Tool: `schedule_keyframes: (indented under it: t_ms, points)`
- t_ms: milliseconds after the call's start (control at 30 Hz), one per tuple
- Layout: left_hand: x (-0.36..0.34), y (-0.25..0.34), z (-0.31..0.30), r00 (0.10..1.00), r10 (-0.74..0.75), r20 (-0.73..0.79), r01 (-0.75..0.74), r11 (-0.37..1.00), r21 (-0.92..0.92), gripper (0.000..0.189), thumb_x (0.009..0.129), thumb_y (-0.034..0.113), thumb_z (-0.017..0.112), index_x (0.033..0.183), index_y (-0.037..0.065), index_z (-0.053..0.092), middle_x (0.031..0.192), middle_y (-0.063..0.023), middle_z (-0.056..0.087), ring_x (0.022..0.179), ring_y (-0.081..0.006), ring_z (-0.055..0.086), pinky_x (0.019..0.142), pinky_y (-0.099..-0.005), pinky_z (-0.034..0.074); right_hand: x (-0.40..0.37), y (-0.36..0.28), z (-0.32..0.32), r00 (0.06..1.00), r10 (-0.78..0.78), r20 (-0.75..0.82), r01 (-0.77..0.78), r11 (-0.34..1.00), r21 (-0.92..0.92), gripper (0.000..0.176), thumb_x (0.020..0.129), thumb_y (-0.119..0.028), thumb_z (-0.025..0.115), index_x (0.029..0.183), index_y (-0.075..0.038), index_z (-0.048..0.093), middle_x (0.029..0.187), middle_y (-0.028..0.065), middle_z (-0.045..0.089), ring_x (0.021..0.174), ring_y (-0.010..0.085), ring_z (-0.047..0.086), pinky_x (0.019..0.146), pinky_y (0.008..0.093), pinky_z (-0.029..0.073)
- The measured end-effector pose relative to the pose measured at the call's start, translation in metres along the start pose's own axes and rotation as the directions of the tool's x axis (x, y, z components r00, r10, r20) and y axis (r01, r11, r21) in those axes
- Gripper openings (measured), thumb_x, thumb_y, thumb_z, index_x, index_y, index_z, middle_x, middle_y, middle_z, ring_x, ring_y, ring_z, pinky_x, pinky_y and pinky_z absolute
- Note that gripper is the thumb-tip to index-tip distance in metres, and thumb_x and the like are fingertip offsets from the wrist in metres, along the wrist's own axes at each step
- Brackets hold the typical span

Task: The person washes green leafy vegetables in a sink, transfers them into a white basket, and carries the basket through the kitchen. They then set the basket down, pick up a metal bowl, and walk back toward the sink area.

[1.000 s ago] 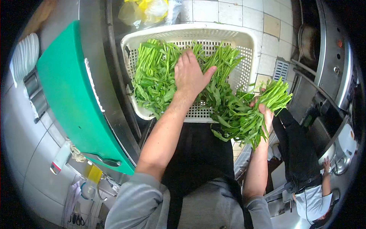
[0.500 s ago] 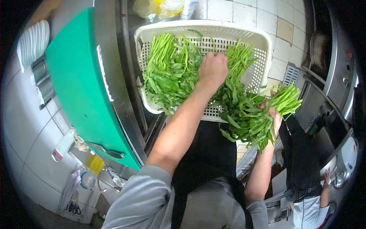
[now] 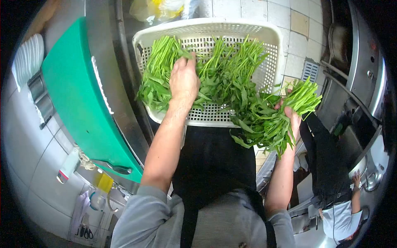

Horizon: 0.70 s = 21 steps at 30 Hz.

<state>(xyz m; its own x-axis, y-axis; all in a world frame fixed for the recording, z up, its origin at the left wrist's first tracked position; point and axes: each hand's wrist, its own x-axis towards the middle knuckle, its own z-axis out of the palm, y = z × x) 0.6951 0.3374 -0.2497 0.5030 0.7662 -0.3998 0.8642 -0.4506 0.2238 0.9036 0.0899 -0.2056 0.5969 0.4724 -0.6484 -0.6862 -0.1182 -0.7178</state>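
Note:
A white perforated plastic basket holds long-stemmed leafy greens that look like water spinach. My left hand reaches into it, fingers curled down on the stems of the left-hand pile; its fingertips are partly hidden among the greens. Beyond the basket's near right corner, my right hand is wrapped around a thick bunch of the same greens. The bunch's cut stem ends point to the upper right, and its leaves hang over the basket's rim.
To the left stands a counter with a green board and a knife. Plastic bags lie past the basket. A co-worker stands at the lower right, near metal kitchen equipment. A drain grate sits in the tiled floor.
My left hand has moved left, from the greens in the basket's middle to the left pile. The right hand still grips its bunch. The whole view has shifted slightly.

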Motion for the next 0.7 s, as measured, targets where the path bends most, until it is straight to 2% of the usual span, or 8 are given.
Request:
schedule_keyframes:
  t_ms: [133,167,267,333,433,533,633,700]
  points:
    - [0.009,0.029,0.002,0.995,0.084,-0.063,-0.092,0.986,-0.139,0.034,0.096,0.014,0.059,0.127,-0.001,0.060,0.127,-0.0220,0.062,0.116,-0.0340,0.060,0.102,-0.0434,0.048,0.000,-0.001,-0.003,0.999,0.043,0.009,-0.043,0.999,0.032,0.068,0.085,-0.023,0.073,0.144,-0.003,0.045,0.101,0.0082,0.062,0.086,0.0178,0.062,0.076,0.0301,0.054]
    - [0.017,0.042,-0.003,0.980,-0.061,0.189,0.077,0.994,-0.075,0.030,0.099,0.020,0.058,0.121,0.001,0.064,0.120,-0.0189,0.067,0.110,-0.0332,0.064,0.096,-0.0437,0.050,0.003,0.000,-0.003,0.999,0.046,0.011,-0.046,0.998,0.031,0.068,0.085,-0.023,0.073,0.144,-0.003,0.045,0.101,0.0082,0.062,0.086,0.0178,0.062,0.076,0.0301,0.054]
    - [0.030,0.054,0.011,0.894,-0.211,0.394,0.285,0.949,-0.137,0.032,0.096,0.022,0.060,0.121,0.003,0.063,0.103,-0.0218,0.070,0.094,-0.0403,0.067,0.089,-0.0483,0.052,0.005,0.003,-0.008,1.000,0.015,-0.005,-0.015,1.000,0.005,0.067,0.086,-0.030,0.073,0.141,-0.001,0.047,0.103,0.0103,0.064,0.086,0.0196,0.064,0.074,0.0308,0.054]
    - [0.031,0.061,0.018,0.938,-0.157,0.310,0.254,0.919,-0.301,0.034,0.096,0.026,0.058,0.121,0.003,0.064,0.097,-0.0209,0.071,0.092,-0.0395,0.069,0.089,-0.0482,0.053,0.006,0.003,-0.005,1.000,-0.016,0.022,0.017,1.000,-0.023,0.065,0.087,-0.027,0.072,0.141,-0.001,0.048,0.100,0.0101,0.064,0.085,0.0194,0.064,0.074,0.0309,0.054]
    - [0.028,0.080,0.029,0.995,-0.042,0.094,0.071,0.942,-0.329,0.041,0.097,0.032,0.055,0.125,0.003,0.063,0.114,-0.0229,0.068,0.114,-0.0402,0.062,0.098,-0.0513,0.047,0.004,0.000,-0.002,1.000,0.000,0.010,-0.001,1.000,0.022,0.063,0.085,-0.024,0.072,0.139,0.000,0.049,0.099,0.0096,0.064,0.084,0.0190,0.064,0.072,0.0303,0.054]
    - [0.030,0.119,0.045,0.948,-0.302,0.105,0.318,0.923,-0.216,0.097,0.091,0.060,0.059,0.152,-0.008,0.026,0.157,-0.0324,0.025,0.150,-0.0452,0.015,0.120,-0.0576,0.014,0.003,-0.001,0.002,1.000,0.017,0.005,-0.017,0.999,0.051,0.065,0.082,-0.022,0.074,0.138,0.000,0.049,0.099,0.0094,0.064,0.084,0.0192,0.064,0.071,0.0300,0.055]
    - [0.032,0.141,0.039,0.893,-0.295,0.341,0.351,0.929,-0.116,0.127,0.079,0.069,0.068,0.153,-0.012,0.004,0.155,-0.0430,0.013,0.150,-0.0498,0.009,0.121,-0.0605,0.006,0.003,-0.004,0.009,0.998,0.027,-0.048,-0.026,1.000,0.016,0.066,0.079,-0.020,0.075,0.137,0.000,0.050,0.099,0.0093,0.064,0.084,0.0191,0.064,0.073,0.0306,0.055]
    - [0.028,0.135,0.053,0.927,-0.260,0.272,0.308,0.939,-0.152,0.128,0.077,0.066,0.072,0.153,-0.012,0.005,0.155,-0.0435,0.012,0.150,-0.0504,0.007,0.120,-0.0622,0.005,0.004,-0.004,0.011,0.999,0.025,-0.044,-0.025,1.000,0.005,0.065,0.080,-0.020,0.074,0.137,0.000,0.050,0.100,0.0093,0.064,0.083,0.0191,0.064,0.073,0.0306,0.055]
